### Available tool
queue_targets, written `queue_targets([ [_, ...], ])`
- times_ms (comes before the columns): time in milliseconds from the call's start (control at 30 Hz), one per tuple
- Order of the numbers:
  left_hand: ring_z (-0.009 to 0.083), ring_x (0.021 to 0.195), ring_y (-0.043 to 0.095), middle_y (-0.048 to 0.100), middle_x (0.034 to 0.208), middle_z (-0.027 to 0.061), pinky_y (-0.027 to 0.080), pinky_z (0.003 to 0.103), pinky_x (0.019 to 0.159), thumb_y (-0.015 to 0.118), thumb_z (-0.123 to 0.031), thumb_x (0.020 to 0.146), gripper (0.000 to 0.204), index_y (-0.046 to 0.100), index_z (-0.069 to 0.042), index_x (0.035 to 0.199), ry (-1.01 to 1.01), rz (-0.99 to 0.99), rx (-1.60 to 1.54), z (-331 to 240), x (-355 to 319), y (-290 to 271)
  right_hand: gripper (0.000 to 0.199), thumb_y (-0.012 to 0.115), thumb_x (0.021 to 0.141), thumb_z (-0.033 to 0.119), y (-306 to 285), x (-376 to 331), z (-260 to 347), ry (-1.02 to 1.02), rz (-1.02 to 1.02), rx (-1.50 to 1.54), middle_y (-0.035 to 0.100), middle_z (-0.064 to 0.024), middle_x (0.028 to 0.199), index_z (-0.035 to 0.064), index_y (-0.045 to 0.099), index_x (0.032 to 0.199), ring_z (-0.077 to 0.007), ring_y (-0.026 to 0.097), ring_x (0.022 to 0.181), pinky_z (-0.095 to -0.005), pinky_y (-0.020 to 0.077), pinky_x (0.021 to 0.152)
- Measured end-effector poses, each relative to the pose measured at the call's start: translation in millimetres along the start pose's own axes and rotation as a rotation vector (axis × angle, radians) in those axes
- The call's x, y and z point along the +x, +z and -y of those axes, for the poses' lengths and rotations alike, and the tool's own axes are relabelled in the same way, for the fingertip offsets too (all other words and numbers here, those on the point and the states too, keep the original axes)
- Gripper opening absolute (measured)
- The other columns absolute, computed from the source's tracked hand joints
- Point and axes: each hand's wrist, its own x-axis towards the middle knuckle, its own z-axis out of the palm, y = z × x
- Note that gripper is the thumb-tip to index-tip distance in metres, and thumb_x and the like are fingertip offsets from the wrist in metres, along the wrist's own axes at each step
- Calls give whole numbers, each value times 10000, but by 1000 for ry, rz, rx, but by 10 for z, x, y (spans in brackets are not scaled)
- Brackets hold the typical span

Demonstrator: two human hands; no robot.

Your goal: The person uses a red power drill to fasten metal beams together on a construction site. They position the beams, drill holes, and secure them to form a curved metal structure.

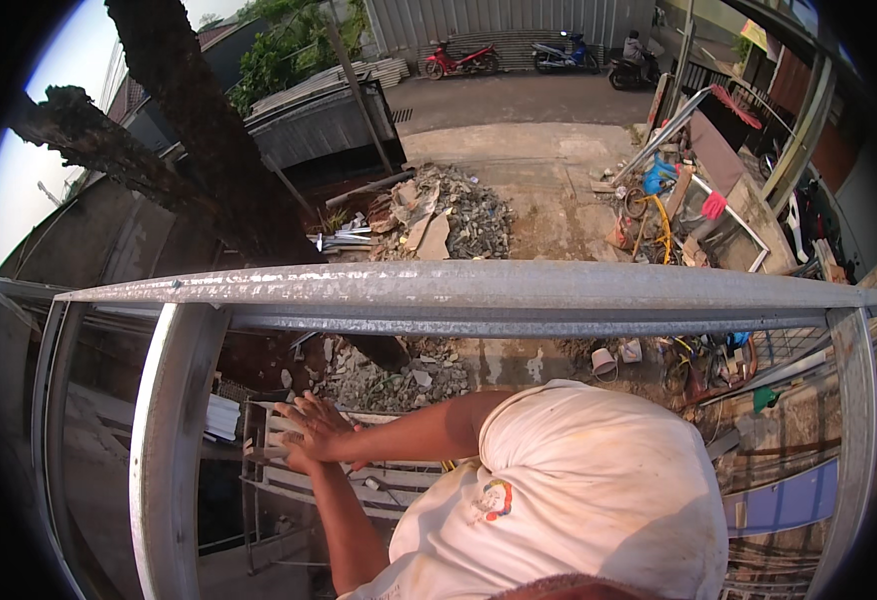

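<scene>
Both my arms reach to the left, and my hands overlap above the slatted wooden rack [399,418]. My right hand [333,428] crosses over my left wrist, its fingers stretched out and apart. Partly covered by it, my left hand [297,446] points its fingers leftward, also apart. No object shows in either hand. A small red bit shows beside the right wrist, too small to name. Beyond the hands runs a long grey metal beam [479,290], joined at the left to an upright metal channel [164,450]. Neither hand touches them.
Another metal post [852,430] stands at the right. Below lie a rubble heap [459,215], scrap with a blue bag [659,175], a bucket [604,362] and a blue panel [789,497]. Dark tree trunks [184,110] rise at the left. Motorbikes [461,60] stand along the far road.
</scene>
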Motion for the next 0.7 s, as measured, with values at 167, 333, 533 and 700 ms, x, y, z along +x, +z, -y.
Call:
queue_targets([
  [167,294,771,625,625,997,183,528,453,608,555,-555,942,648,591,90,992,-2,-5,21,68,-12,-33,626,268,1017,558,-16,-319,-192,14,225,-90,141,-210,1605,302,115,1567,-427,67,1489,-611,92,1172],
  [333,305,791,638,629,1037,195,537,459,614,544,-551,949,652,593,95,1024,-22,21,47,95,-190,66,628,246,1017,563,-80,-177,-198,-42,167,-52,102,-201,1617,313,87,1571,-403,24,1500,-610,52,1177],
  [533,319,814,653,634,1085,208,547,467,621,531,-547,957,659,594,100,1063,-46,63,189,130,-584,232,684,355,995,576,-269,66,-66,38,-146,-18,201,-212,1590,269,145,1569,-413,114,1484,-595,77,1178],
  [700,330,834,666,638,1124,219,555,473,626,520,-543,964,665,596,105,1095,-44,82,273,86,-630,209,688,414,991,534,-224,-64,-390,-55,12,27,121,-181,1616,244,176,1567,-386,57,1499,-607,55,1177],
])
